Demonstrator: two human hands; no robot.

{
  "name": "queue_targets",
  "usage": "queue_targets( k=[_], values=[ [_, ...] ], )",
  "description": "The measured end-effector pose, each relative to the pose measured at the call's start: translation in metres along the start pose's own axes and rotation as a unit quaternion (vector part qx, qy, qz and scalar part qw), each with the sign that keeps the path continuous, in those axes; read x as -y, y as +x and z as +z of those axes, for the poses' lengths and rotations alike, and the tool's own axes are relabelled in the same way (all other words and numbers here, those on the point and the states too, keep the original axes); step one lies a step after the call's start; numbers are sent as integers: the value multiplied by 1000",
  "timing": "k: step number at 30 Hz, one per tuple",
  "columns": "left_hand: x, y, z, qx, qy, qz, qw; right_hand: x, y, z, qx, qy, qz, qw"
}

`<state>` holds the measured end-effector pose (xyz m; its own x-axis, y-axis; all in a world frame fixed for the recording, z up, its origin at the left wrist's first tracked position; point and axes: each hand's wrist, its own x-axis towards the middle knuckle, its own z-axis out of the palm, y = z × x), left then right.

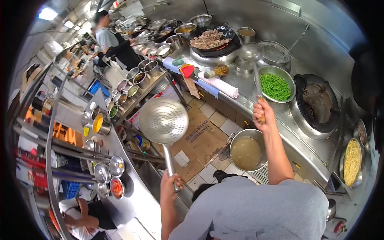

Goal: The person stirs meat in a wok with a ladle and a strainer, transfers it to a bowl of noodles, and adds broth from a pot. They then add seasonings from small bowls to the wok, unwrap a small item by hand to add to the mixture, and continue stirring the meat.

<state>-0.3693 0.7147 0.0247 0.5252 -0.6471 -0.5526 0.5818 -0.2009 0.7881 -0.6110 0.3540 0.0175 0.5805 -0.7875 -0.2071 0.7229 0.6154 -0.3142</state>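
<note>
While your left hand (pixel 171 182) clenched the handle of the perforated skimmer (pixel 164 121), its long axis ran nearly upright, disc pointing up over the floor cardboard (pixel 202 134) (print partly readable: "ABSORBENT PAPER TOWEL"). Your right hand (pixel 263 113) gripped the ladle (pixel 252 54), its bowl pointing away above the counter. You had one bowl of green beans (pixel 275 85), one stock pot (pixel 247 151), and two woks.
</note>
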Motion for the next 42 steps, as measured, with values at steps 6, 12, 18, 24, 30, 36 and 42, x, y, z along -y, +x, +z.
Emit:
queue_targets(
  k=[6, 12, 18, 24, 30, 36, 42],
  values=[
    [-75, 80, -35, 43, 95, 6, 994, -50, 53, 46, 16, -38, -18, 999],
    [-161, 188, -17, 306, 87, -100, 943, -97, 56, 57, 9, -73, -125, 990],
    [-189, 301, 111, 429, 11, -338, 838, -104, 14, 59, -112, -168, -225, 953],
    [-152, 426, 302, 422, 22, -447, 788, -109, 10, 52, -240, -272, -265, 893],
    [-77, 513, 393, 400, 65, -393, 825, -91, 82, 51, -265, -251, -264, 893],
    [-48, 522, 360, 386, 126, -350, 844, -43, 171, 77, -291, -353, -186, 869],
    [-73, 513, 329, 392, 316, -373, 779, 19, 308, 96, -235, -518, -150, 809]
  ],
)
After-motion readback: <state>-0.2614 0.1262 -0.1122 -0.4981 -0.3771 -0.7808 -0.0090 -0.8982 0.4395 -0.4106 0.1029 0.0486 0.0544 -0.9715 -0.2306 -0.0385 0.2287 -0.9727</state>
